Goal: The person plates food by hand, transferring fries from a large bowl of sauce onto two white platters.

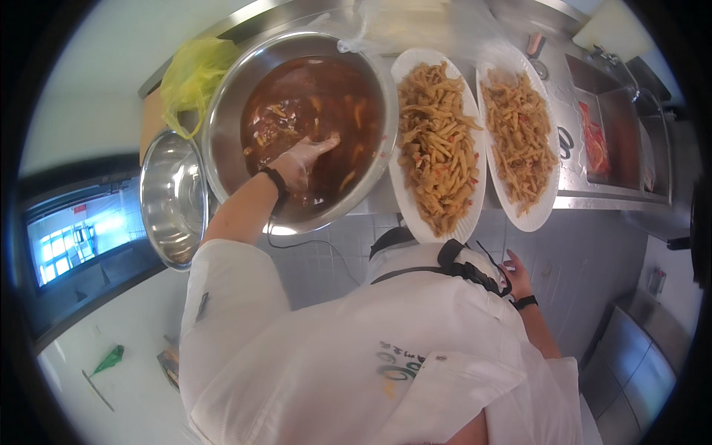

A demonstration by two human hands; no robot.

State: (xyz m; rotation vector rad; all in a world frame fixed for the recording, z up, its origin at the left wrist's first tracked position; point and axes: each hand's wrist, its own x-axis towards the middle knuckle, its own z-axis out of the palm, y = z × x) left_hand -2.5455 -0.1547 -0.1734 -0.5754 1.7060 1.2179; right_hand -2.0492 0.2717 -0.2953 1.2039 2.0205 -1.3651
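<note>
My left hand [303,164], in a clear plastic glove, reaches into a large steel basin [222,150] of reddish-brown liquid [311,78]. Its fingers are partly under the surface, so whatever they hold is hidden. A few pale yellowish pieces [359,114] show in the liquid, probably chicken feet. Right of the basin, two long white oval plates [478,211] [548,214] bear heaps of chicken feet [439,150] [517,128] with red chilli bits. My right hand [517,275] hangs by my hip beside the black apron ties, fingers apart, with nothing visible in it.
A shiny steel bowl [172,194] and a yellow plastic bag [197,78] are left of the basin. Clear plastic film [411,22] lies behind the plates. Scissors [564,143] rest near the sink [617,139], which holds a red package [594,139]. The plates overhang the counter's front edge.
</note>
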